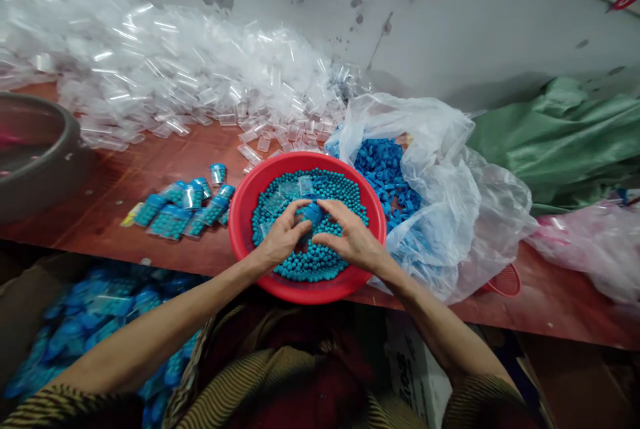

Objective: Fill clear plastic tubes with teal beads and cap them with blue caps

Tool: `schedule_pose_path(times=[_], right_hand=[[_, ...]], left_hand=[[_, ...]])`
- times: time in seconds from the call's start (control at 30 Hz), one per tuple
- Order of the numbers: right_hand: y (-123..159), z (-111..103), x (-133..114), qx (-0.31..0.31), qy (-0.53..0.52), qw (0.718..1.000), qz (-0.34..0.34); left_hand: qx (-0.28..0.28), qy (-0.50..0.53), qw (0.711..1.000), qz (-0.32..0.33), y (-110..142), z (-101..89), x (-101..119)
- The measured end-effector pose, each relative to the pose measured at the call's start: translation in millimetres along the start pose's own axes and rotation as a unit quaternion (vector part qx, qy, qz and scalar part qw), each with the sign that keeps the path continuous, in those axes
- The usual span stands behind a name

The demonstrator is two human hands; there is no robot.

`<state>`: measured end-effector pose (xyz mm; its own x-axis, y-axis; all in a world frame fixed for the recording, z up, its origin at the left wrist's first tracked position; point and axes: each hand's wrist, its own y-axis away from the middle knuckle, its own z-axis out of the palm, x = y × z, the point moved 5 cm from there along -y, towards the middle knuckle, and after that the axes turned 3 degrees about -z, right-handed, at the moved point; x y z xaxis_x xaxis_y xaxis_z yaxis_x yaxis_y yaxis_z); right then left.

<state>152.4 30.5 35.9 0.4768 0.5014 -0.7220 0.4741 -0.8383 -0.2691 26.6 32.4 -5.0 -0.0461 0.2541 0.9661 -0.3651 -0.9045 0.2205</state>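
Observation:
Over a red basin (373, 215) filled with small turquoise balls (320, 262), both my hands come together at one small container with a blue cap (313, 214). Its lower part is mostly hidden by fingers. My left hand (283, 235) is closed round its left side. On the other side, my right hand (353, 237) curves with index fingertip at the cap and thumb lower down, near the container's body. Several clear empty containers (280, 197) lie on the balls at the back left of the basin.
Filled blue-capped containers (173, 221) lie left of the basin; more fill a holder below the table edge (100, 309). Clear containers (200, 75) are heaped behind. Blue caps (385, 172) spill from a plastic bag (445, 182) at right. A grey tub (45, 155) stands far left.

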Motion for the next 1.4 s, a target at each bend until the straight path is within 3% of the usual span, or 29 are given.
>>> schedule_pose_path(times=[0.07,0.2,0.43,0.67,0.87,0.97,1.03,1.13,1.3,1.4], right_hand=[[5.3,13.6,-2.5,0.009,0.033,0.999,-0.017],[9.8,30.9,-1.2,0.033,0.082,0.996,-0.016],[6.6,33.1,-4.7,-0.039,0.157,0.986,-0.034],[2.8,38.4,-4.8,-0.057,0.268,0.962,0.002],[-0.2,47.4,-2.1,-0.081,0.268,0.959,0.053],[-5.0,43.3,-2.9,-0.090,0.202,0.974,0.051],[-8.4,34.7,1.5,-0.071,0.138,0.987,0.039],[-10.5,23.6,21.4,-0.065,0.085,0.993,0.058],[-14.7,41.2,41.3,-0.222,0.119,0.963,0.093],[-28.7,61.0,27.8,-0.255,0.155,0.952,0.071]], left_hand=[[0.025,0.016,0.999,0.020,-1.0,-2.7,2.4],[0.022,0.018,0.999,0.041,-1.8,-2.2,2.6],[-0.006,0.034,0.999,0.010,0.8,-1.4,-3.5],[0.033,0.030,0.999,0.016,1.0,3.5,-4.3],[0.114,-0.033,0.993,0.017,-3.2,0.0,-10.4],[0.107,-0.060,0.992,0.030,-4.9,-7.8,1.4],[0.115,-0.065,0.990,0.044,-2.9,-25.4,16.4],[0.212,-0.080,0.971,0.075,5.1,-80.1,40.1],[0.416,-0.182,0.885,0.106,14.0,-189.9,49.1],[0.463,-0.302,0.832,0.052,8.8,-221.7,40.3]])
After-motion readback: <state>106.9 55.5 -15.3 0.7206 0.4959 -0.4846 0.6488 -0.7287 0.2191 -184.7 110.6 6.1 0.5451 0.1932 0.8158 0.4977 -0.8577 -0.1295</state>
